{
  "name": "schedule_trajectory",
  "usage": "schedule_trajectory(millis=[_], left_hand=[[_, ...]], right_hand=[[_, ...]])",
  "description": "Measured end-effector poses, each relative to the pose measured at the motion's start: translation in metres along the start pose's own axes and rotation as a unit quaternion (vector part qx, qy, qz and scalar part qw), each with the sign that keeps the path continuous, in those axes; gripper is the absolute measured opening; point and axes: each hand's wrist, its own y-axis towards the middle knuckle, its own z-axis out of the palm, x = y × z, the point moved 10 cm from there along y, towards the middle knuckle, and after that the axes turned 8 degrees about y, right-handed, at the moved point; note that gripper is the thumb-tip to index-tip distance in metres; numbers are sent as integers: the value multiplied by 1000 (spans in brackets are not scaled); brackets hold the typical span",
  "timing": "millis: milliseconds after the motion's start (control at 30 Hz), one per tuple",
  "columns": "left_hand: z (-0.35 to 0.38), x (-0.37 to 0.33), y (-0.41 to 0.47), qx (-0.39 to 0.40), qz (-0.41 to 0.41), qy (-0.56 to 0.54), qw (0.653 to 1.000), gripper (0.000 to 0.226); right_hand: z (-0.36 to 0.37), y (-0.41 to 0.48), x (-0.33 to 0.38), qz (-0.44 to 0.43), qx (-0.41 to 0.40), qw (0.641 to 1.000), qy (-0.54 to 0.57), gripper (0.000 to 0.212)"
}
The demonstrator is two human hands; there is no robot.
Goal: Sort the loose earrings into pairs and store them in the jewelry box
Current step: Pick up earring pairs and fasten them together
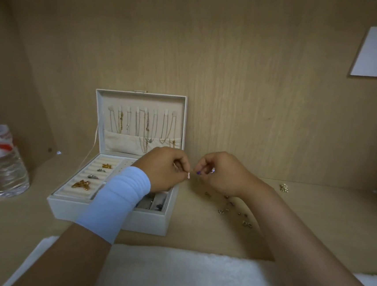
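In the head view the left hand pinches a small earring at its fingertips, and the right hand is just beside it with curled fingers; if it holds something, I cannot tell. The open jewelry box lies under the left wrist, the loose earrings on the bench under the right wrist. I think the tiny earring may slip from so thin a pinch and mix with the loose ones.
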Motion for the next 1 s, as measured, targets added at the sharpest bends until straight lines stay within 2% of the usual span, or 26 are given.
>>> schedule_trajectory(millis=[67, 233, 367, 500, 667, 867, 1000], left_hand=[[-12, 12, -8, -22, -15, -33, 999, 11], [-37, 47, -30, -102, -55, -138, 984, 12], [-36, 62, -35, -97, -68, -201, 972, 10], [-35, 69, -42, -105, -68, -262, 957, 9], [-29, 78, -48, -102, -86, -304, 943, 9], [-33, 91, -49, -119, -107, -318, 935, 5], [-31, 95, -49, -119, -114, -313, 935, 5]], right_hand=[[1, 0, 5, -3, -8, 1000, 4, 21], [13, -4, 31, -30, -25, 999, 37, 14], [28, -7, 51, -56, -12, 998, 40, 20], [28, -3, 71, -69, -36, 996, 34, 38], [26, 14, 97, -82, -87, 993, 8, 12], [33, 16, 101, -104, -120, 987, 11, 9], [38, 13, 103, -127, -113, 985, -11, 6]])
